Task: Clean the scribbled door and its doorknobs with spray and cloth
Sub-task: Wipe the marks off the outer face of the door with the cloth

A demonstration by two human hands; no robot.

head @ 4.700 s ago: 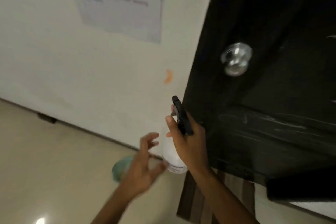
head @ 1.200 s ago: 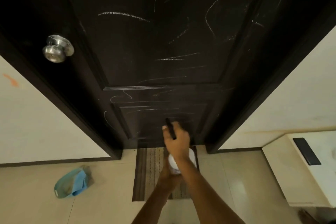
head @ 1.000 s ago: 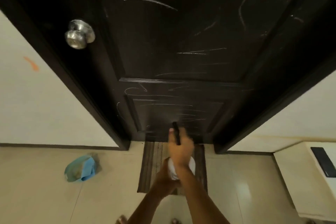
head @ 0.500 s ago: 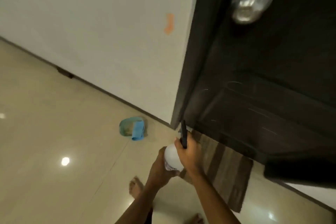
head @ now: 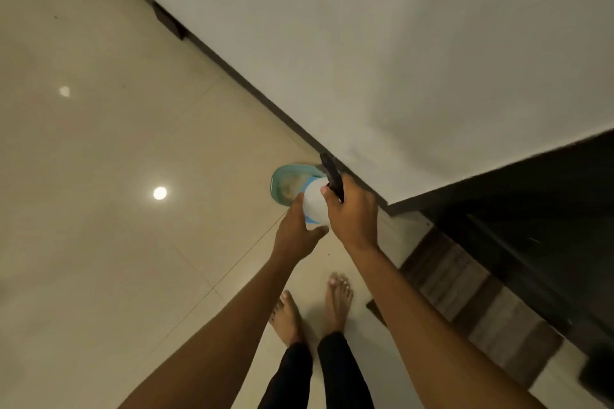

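the white plastic spray bottle with a black trigger head [head: 317, 202] is held out over the floor in both hands, in front of the person's bare feet [head: 312, 305]. the right hand [head: 354, 212] has its fingers curled round the neck just under the trigger. the left hand [head: 297, 232] cups the bottle's lower body from below, its fingers bent round it. a pale blue band shows on the bottle's side, but no writing on it can be read. the teal and blue cloth [head: 289, 183] lies on the glossy beige tiled floor [head: 116, 242], close to the dark skirting board [head: 252, 86], partly hidden behind the bottle. the dark brown wooden door [head: 538, 209] fills the right edge, with a brown striped doormat [head: 471, 302] at its foot.
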